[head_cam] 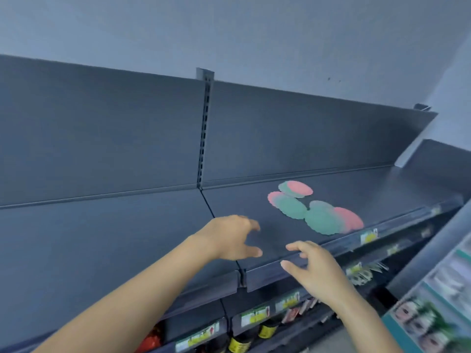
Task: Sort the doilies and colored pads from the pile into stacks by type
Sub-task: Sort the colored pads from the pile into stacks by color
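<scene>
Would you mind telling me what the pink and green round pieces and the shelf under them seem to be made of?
Round pieces: probably thin paper or card, matte; they lie flat with scalloped edges, though blur hides any texture. Shelf: likely painted sheet metal, dark grey with a dull sheen and folded front lip.

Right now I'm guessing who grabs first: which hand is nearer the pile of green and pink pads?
Right. The right hand hovers open by the shelf's front edge, just below-left of the pile of pads. The left hand, also open, is farther left.
</scene>
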### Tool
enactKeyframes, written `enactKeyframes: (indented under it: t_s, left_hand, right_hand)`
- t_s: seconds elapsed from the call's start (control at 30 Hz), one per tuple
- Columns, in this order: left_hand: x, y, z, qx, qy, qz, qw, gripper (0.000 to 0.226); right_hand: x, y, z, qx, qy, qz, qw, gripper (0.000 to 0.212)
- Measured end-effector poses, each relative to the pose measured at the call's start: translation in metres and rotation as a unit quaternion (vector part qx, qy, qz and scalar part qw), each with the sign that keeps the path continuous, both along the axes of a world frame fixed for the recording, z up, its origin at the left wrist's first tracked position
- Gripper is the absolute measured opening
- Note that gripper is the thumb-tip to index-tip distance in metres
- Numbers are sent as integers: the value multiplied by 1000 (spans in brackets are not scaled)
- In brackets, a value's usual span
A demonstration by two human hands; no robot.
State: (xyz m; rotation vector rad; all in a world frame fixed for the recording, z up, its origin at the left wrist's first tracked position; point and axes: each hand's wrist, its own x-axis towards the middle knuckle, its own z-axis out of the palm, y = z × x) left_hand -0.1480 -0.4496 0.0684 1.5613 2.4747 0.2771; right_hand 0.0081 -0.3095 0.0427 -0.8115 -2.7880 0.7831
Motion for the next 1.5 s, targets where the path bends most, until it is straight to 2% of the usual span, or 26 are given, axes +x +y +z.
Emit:
enactKeyframes:
  t_s: [0.27,0.43,0.57,0.67,0.77,0.87,1.0,1.17,1.2,1.27,1.3,1.37,1.5]
  left_hand:
    - [-22,155,-30,5,-3,10,1000,54]
    - [-67,244,-32,-69,40,41,996,57]
    - [-92,286,-18,-153,-20,60,986,76]
    - [-91,309,-16,-185,-17,73,980,79]
    - [-89,319,-19,-191,-15,98,977,73]
    - [-88,317,-20,-179,-36,138,973,57]
    - [-76,297,-25,-103,-59,277,954,43]
    - [-21,261,-43,30,-59,442,895,39]
    - [-5,254,-48,74,-65,464,881,32]
    - [27,241,-54,178,-58,515,836,24]
    - [45,234,-55,232,-49,547,803,28]
    - [81,216,-51,344,-37,608,715,44]
    - [152,166,-36,554,-95,651,511,55]
  right_hand:
    - [-5,124,-19,5,-16,-7,1000,43]
    - [-30,225,-9,-31,-37,-24,999,52]
    - [-64,272,-2,-78,-73,26,994,70]
    - [-90,286,-10,-25,-123,83,989,89]
    - [-107,295,-14,-10,-140,140,980,73]
    - [-116,302,-10,1,-148,211,966,62]
    - [-121,305,-12,41,-127,285,949,56]
    - [-113,311,-15,36,-28,366,930,43]
    - [-113,314,-15,9,-8,386,923,38]
    - [-116,314,-11,-116,41,403,907,32]
    - [-117,311,-7,-201,70,397,893,33]
    - [-118,296,1,-348,107,373,853,39]
    - [-112,234,12,-476,47,422,770,50]
